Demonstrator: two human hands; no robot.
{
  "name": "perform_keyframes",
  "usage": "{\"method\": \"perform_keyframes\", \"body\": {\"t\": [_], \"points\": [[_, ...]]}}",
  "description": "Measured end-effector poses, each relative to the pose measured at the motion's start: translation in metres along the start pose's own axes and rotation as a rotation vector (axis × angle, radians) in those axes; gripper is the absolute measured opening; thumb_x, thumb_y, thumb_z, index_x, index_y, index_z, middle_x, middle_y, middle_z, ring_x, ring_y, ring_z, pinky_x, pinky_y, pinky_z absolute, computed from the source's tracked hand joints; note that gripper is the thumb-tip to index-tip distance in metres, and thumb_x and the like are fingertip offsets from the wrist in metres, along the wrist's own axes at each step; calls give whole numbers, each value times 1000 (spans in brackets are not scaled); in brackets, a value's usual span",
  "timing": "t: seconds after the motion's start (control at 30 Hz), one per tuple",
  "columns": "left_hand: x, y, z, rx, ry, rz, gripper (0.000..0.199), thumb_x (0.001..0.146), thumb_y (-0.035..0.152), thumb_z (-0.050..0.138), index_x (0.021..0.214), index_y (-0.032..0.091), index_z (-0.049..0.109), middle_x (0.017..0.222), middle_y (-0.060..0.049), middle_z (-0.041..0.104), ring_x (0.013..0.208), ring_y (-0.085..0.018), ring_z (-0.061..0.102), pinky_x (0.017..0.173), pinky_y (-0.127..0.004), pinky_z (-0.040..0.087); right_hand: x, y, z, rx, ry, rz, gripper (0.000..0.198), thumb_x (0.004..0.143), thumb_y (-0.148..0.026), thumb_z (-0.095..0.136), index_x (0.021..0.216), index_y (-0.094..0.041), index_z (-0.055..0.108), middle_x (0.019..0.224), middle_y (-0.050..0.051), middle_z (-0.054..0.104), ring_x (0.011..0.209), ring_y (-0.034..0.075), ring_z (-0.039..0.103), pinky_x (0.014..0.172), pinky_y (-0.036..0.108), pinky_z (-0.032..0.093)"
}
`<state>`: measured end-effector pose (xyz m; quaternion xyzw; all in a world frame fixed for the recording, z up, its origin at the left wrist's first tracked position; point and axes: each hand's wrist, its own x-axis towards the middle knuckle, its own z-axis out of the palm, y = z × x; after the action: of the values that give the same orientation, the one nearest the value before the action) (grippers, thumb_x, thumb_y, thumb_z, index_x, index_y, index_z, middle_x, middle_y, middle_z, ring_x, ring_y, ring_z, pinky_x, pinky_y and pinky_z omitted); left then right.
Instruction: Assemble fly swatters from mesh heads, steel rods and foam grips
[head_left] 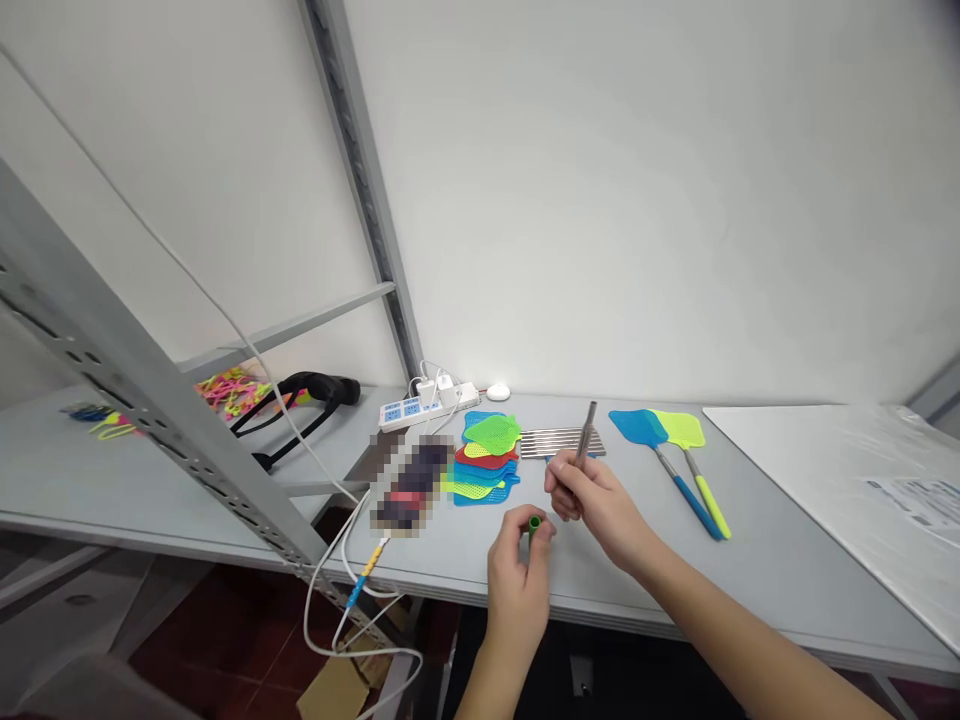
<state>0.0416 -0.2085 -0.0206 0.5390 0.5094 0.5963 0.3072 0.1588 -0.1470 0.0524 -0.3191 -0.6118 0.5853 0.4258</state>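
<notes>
1. Far left: a pile of bright plastic bits (232, 388) on the table (787, 560), then a power strip (427, 405).
2. Stack of swatter heads (487, 458) sits just left of the metal rods (559, 441).
3. Left hand (516, 570) is pinched around a green grip (534, 524), open end up.
4. Right hand (600, 500) is closed on a metal rod (586, 432), tilted up and away — I'd line it straight with the grip's hole before pushing.
5. Further right: two finished swatters (679, 460).
</notes>
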Motion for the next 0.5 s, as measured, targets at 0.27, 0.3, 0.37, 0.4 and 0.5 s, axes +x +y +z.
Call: {"method": "perform_keyframes", "body": {"t": [0.27, 0.3, 0.37, 0.4, 0.5], "points": [[13, -14, 26, -128, -143, -101, 23, 94, 39, 51, 96, 18, 59, 88, -4, 63, 83, -17, 57, 74, -26, 44, 3, -5, 3, 285, 43, -36, 30, 91, -46, 53, 75, -20, 52, 58, -6, 38, 52, 9, 35, 52, 25, 27], [13, -14, 26, -130, -156, -102, 23, 94, 39, 51, 95, 18, 59, 88, -4, 63, 82, -17, 56, 74, -26, 45, 2, -2, 3, 279, 52, -38, 31, 91, -46, 53, 74, -20, 51, 58, -6, 37, 51, 9, 34, 51, 25, 26], [13, -13, 25, -126, -180, -98, 22, 94, 38, 49, 95, 18, 59, 88, -4, 63, 82, -17, 56, 74, -26, 45, 2, 4, 2, 276, 75, -52, 32, 91, -46, 52, 74, -20, 50, 58, -7, 35, 51, 9, 32, 51, 25, 24], [12, -11, 24, -120, -190, -95, 22, 95, 38, 49, 96, 18, 58, 88, -4, 63, 82, -17, 57, 74, -26, 45, 2, 6, 2, 272, 86, -61, 32, 92, -47, 51, 74, -20, 49, 57, -7, 33, 51, 9, 31, 50, 25, 24], [13, -6, 22, -85, -211, -91, 22, 96, 37, 45, 97, 19, 58, 88, -4, 64, 81, -18, 57, 75, -27, 44, 3, 8, 2, 241, 94, -82, 31, 92, -47, 52, 75, -20, 50, 56, -8, 29, 50, 9, 27, 49, 24, 23]]}}
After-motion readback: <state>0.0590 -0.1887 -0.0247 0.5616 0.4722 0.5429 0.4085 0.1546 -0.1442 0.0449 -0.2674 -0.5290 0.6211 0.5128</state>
